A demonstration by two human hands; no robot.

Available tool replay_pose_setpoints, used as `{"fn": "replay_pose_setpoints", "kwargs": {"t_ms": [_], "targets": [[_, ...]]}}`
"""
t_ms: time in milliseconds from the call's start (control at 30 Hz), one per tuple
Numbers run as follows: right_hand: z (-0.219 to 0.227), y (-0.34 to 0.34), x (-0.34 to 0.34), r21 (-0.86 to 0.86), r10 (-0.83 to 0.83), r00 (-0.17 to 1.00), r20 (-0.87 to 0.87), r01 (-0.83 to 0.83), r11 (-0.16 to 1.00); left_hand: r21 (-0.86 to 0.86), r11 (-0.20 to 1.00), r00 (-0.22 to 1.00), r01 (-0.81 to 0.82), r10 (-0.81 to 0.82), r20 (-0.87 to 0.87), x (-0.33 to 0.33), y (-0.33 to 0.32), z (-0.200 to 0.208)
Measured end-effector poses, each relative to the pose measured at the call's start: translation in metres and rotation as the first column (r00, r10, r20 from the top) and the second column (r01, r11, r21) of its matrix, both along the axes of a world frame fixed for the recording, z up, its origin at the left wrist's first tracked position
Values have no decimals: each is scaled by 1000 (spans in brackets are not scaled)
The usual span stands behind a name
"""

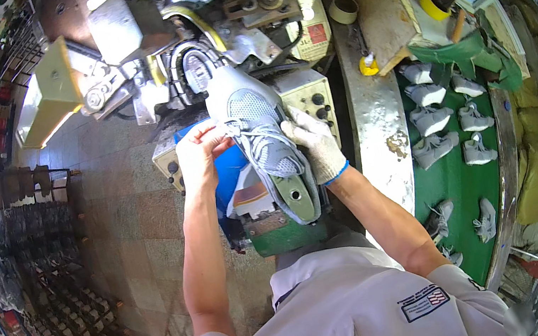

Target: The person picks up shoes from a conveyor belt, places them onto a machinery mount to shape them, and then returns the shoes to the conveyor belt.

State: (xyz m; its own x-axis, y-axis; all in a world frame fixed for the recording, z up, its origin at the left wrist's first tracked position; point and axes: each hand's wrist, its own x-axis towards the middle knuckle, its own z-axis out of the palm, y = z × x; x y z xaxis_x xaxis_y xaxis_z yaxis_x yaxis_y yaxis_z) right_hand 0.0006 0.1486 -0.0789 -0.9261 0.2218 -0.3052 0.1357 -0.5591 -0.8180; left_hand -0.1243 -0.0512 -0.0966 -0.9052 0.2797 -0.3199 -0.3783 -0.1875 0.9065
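A grey mesh shoe upper [253, 117] on a green last [297, 199] lies with its toe pushed into the jaws of a metal lasting machine [192, 59]. My bare left hand [198, 155] pinches the white laces and the shoe's left edge. My right hand [313, 142], in a white knit glove with a blue cuff, presses against the shoe's right side. Both forearms reach up from my grey shirt at the bottom.
A green conveyor belt [459, 185] at the right carries several more grey shoes [430, 121]. A roll of tape [343, 9] and a yellow bottle [367, 65] sit on the bench above it. Dark racks [51, 278] stand on the tiled floor at the left.
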Motion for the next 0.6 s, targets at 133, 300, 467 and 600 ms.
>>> {"fn": "replay_pose_setpoints", "kwargs": {"t_ms": [133,300,467,600], "targets": [[-1,-25,-46,-17,-42,994,-104,41,999,-4,989,986,-147,147,-79,-28,-8,15],[-15,-50,-97,-37,-127,962,-243,121,992,90,954,943,-286,297,-152,-55,-12,11],[-55,-68,-118,-179,-224,971,-86,206,962,140,925,934,-353,356,6,-51,-6,-15],[-49,-66,-113,-189,-232,973,3,228,955,85,983,948,-162,131,290,-15,4,-7]]}}
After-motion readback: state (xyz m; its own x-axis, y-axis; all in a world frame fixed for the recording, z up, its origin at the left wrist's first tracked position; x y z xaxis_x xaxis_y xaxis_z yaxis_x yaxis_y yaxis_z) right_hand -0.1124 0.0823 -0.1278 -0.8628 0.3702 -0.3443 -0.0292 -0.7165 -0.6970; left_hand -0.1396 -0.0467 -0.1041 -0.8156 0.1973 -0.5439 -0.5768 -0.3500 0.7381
